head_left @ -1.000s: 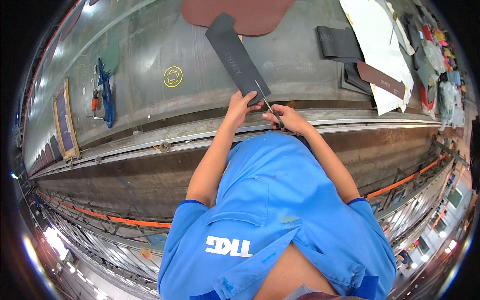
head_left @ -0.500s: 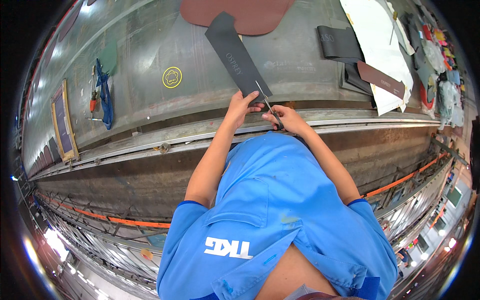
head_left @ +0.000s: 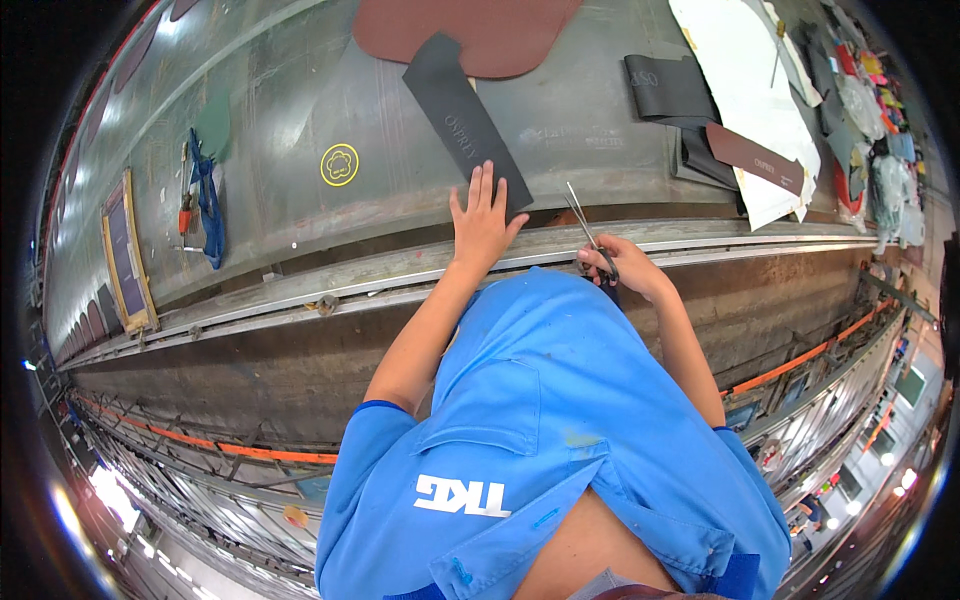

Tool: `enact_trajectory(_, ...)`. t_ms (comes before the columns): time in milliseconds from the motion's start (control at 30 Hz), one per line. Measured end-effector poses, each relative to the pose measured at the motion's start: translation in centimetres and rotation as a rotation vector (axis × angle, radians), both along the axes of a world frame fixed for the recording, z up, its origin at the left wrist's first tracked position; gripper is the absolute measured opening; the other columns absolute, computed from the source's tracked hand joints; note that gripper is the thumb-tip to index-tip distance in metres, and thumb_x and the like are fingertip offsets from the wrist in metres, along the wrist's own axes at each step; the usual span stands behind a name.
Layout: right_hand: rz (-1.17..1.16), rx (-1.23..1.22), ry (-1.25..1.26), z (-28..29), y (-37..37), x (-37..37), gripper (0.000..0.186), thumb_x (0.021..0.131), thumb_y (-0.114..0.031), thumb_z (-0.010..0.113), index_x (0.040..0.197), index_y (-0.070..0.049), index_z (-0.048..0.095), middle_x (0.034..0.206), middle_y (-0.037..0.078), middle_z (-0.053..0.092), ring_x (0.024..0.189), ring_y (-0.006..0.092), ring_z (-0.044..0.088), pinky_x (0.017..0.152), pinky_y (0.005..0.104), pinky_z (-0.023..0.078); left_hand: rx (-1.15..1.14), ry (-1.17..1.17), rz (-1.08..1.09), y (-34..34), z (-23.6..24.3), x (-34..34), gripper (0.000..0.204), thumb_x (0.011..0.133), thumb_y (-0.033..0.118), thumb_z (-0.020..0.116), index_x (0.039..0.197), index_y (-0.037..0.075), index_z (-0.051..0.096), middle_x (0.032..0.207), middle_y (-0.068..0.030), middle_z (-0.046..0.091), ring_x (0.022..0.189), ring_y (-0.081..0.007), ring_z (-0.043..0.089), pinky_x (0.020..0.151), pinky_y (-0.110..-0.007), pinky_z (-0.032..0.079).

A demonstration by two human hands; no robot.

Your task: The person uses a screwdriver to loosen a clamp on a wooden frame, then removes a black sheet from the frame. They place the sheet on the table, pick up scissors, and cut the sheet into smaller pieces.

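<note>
A long dark grey strip of sheet material (head_left: 462, 110) with printed lettering lies flat on the work table. My left hand (head_left: 483, 222) rests on the strip's near end, palm down, fingers spread. To its right, my right hand (head_left: 625, 268) is closed around the black handles of a pair of scissors (head_left: 578, 210). The blades point up and away, slightly parted and apart from the strip. Under the strip's far end lies a maroon sheet with rounded corners (head_left: 470, 35).
A metal rail (head_left: 390, 278) runs along the table's near edge. Further right lie a folded dark strip (head_left: 665, 88), a white sheet (head_left: 750, 110) and a maroon strip (head_left: 755, 163). At left are a framed screen (head_left: 128, 250), a blue cloth (head_left: 209, 205) and a yellow ring mark (head_left: 339, 165).
The scissors have moved right, away from the strip, with my right hand. My left hand has let go of its pinch on the strip's edge and now lies flat on it.
</note>
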State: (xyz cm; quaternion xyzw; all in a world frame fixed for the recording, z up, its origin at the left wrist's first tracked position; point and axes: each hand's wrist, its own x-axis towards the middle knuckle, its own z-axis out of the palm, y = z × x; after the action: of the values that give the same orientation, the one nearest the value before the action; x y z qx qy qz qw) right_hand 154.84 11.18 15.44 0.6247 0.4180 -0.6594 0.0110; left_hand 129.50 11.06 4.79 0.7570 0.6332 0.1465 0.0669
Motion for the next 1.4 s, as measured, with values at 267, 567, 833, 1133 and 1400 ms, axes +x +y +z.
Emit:
enact_trajectory(267,-0.094,0.024,0.07,0.2,-1.5,0.3,0.053,0.086,-0.055,0.072,0.101,-0.005,0.067,0.077,0.0,0.062,0.067,0.0096,0.058,0.06,0.0236,0.044,-0.11,-0.229,0.036,-3.0,1.3,-1.7,0.026,0.083,0.039,0.076,0.093,0.015,0.073,0.109,-0.0047,0.063,0.108,-0.0259,0.055,0.096,-0.05,0.034)
enact_trajectory(567,-0.011,0.063,0.062,-1.0,-1.8,-0.7,0.052,0.085,-0.053,0.075,0.1,-0.003,0.069,0.075,0.0,0.061,0.07,0.0096,0.056,0.061,0.0251,0.045,-0.379,-0.292,0.234,-2.4,0.0,-1.7,0.038,0.085,0.043,0.075,0.085,0.005,0.071,0.084,-0.007,0.068,0.084,-0.0249,0.063,0.079,-0.043,0.04)
enact_trajectory(833,0.054,-0.018,0.147,-1.0,-0.5,-0.7,0.045,0.09,-0.05,0.07,0.102,-0.007,0.069,0.081,0.0,0.066,0.075,0.0076,0.058,0.062,0.0238,0.043,-0.564,-1.097,0.334,1.2,-0.4,0.8,0.025,0.09,0.02,0.074,0.093,-0.002,0.062,0.075,-0.0117,0.07,0.063,-0.0169,0.067,0.056,-0.03,0.05)
enact_trajectory(1133,-0.242,-0.036,0.147,-0.9,-2.1,2.0,0.058,0.086,-0.061,0.07,0.103,-0.005,0.066,0.079,0.004,0.065,0.07,0.0122,0.065,0.062,0.0248,0.045,-0.702,-1.347,0.425,-0.2,-1.7,-0.5,0.026,0.093,0.016,0.069,0.105,-0.003,0.056,0.083,-0.0138,0.071,0.065,-0.0187,0.069,0.057,-0.03,0.052)
enact_trajectory(1400,0.089,-0.003,0.071,-1.0,-0.6,-0.5,0.052,0.09,-0.057,0.068,0.104,-0.007,0.067,0.082,0.001,0.063,0.077,0.011,0.058,0.063,0.0261,0.046,-1.019,-1.685,0.633,0.5,-0.4,-0.2,0.025,0.09,0.015,0.073,0.107,0.002,0.06,0.094,-0.0091,0.069,0.077,-0.0198,0.067,0.067,-0.029,0.053)
